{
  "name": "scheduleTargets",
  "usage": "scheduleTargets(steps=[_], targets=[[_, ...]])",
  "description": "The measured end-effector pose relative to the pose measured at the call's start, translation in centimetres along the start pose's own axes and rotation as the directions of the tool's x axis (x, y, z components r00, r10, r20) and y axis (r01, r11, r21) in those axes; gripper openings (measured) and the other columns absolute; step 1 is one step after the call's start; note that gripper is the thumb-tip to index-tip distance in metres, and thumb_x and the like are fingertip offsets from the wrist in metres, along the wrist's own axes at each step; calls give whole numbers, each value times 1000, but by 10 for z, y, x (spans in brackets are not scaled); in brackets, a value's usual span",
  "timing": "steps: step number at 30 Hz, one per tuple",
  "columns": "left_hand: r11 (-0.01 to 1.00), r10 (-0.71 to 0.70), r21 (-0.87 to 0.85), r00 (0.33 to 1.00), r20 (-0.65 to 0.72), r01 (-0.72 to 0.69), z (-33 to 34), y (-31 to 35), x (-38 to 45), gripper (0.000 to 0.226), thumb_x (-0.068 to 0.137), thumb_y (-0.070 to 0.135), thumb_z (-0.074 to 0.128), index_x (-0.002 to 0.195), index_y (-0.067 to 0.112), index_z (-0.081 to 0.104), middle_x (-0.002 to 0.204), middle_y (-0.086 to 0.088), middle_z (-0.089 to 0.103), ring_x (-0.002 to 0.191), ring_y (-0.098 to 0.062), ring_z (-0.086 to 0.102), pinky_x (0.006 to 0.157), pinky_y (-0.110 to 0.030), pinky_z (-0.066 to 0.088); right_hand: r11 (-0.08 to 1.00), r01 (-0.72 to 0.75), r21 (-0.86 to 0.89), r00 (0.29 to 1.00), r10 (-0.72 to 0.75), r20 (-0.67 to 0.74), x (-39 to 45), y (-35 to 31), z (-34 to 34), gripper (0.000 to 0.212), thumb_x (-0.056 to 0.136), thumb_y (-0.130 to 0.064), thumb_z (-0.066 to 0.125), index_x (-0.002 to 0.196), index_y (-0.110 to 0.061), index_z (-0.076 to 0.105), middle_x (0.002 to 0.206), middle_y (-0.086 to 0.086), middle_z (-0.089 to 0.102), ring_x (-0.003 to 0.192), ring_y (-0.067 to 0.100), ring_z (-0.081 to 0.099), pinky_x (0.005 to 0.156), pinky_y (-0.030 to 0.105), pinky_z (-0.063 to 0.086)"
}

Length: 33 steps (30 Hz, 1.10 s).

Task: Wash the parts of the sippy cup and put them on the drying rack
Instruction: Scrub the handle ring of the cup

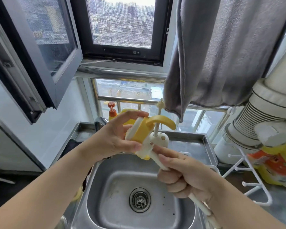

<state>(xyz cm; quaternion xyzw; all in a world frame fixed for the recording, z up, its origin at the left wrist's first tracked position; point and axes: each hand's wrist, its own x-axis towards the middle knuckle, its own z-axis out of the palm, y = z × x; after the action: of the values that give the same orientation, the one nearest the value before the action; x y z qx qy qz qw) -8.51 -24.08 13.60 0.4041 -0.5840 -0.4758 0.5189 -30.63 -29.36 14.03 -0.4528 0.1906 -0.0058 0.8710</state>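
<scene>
My left hand (113, 138) grips the yellow sippy cup lid (141, 132) with its curved yellow handles, holding it on edge above the steel sink (106, 187). A white brush (157, 160) has its long handle in the grip of my right hand (182, 176), and its bristle end pushes against the lower edge of the lid. The white drying rack (248, 184) with upright pegs stands on the counter to the right of the sink.
A white brush holder (160, 138) with a thin straw brush stands behind the sink. A chrome faucet (100, 122) and an orange-capped yellow bottle (112, 112) are at the back left. Yellow and orange packaging (277, 164) sits at the right. A grey towel (213, 55) hangs overhead.
</scene>
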Motion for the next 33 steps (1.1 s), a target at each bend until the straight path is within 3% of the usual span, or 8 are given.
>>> scheduleTargets(steps=[3, 8, 14, 17, 20, 26, 30, 33], targets=[[999, -27, -16, 999, 47, 28, -2, -1, 2, 67, 62, 28, 87, 122, 31, 57, 133, -8, 48, 118, -32, 56, 86, -49, 51, 994, 24, 108, 991, -38, 128, 5, 7, -6, 33, 80, -42, 71, 111, -48, 63, 52, -11, 20, 36, -4, 27, 32, 7, 25], [982, -136, 141, 990, 44, 129, -6, 4, 0, 86, 60, 30, 87, 132, 52, 44, 148, 15, 37, 132, -19, 46, 95, -45, 50, 998, 23, -51, 991, -29, -133, 1, 0, -5, 26, 89, -36, 55, 108, -50, 65, 50, -10, 22, 36, 1, 19, 32, 7, 19], [792, -384, 504, 923, -27, 344, 1, 21, 2, 123, 61, 14, 89, 132, 72, 8, 133, 22, 47, 99, -9, 67, 87, -28, 54, 912, -82, -402, 955, -44, -294, -1, -5, -2, 31, 99, -28, 42, 107, -50, 63, 54, -5, 22, 43, 7, 16, 34, 11, 16], [868, -445, 259, 895, 23, 425, 2, 13, -2, 123, 64, -6, 83, 133, 71, 16, 131, -3, 54, 99, -24, 68, 88, -39, 54, 865, -115, -488, 946, -53, -319, -2, -3, -1, 33, 101, -26, 39, 112, -52, 55, 53, -6, 23, 44, 8, 18, 36, 13, 16], [872, -488, 14, 868, 95, 489, 3, 5, -8, 114, 70, -19, 70, 133, 66, 28, 134, -8, 52, 109, -31, 63, 90, -43, 52, 824, -125, -553, 949, -64, -310, -3, -2, -1, 37, 102, -25, 39, 107, -59, 54, 52, -5, 21, 45, 9, 17, 37, 15, 16], [760, -421, -444, 880, 222, 475, -3, -4, -10, 75, 68, 4, 71, 133, 35, 51, 140, -21, 47, 120, -44, 52, 100, -60, 41, 738, -117, -664, 949, -113, -293, -6, 1, -5, 43, 101, -29, 40, 105, -69, 52, 49, -9, 24, 43, 8, 21, 38, 16, 21], [760, -465, -447, 875, 132, 472, 4, -3, -6, 51, 86, 29, 59, 137, 26, 48, 128, -18, 58, 102, -33, 62, 81, -49, 52, 669, -138, -730, 953, -111, -281, -7, 1, -2, 39, 101, -28, 41, 119, -61, 47, 40, -18, 33, 39, 2, 28, 41, 15, 26], [819, -506, -300, 862, 23, 489, 16, 1, -8, 43, 88, 36, 52, 129, 22, 52, 93, -6, 72, 81, -22, 69, 66, -35, 56, 631, -111, -768, 961, -130, -246, -6, 3, -1, 39, 102, -25, 39, 124, -57, 44, 40, -26, 44, 42, 2, 28, 43, 15, 28]])
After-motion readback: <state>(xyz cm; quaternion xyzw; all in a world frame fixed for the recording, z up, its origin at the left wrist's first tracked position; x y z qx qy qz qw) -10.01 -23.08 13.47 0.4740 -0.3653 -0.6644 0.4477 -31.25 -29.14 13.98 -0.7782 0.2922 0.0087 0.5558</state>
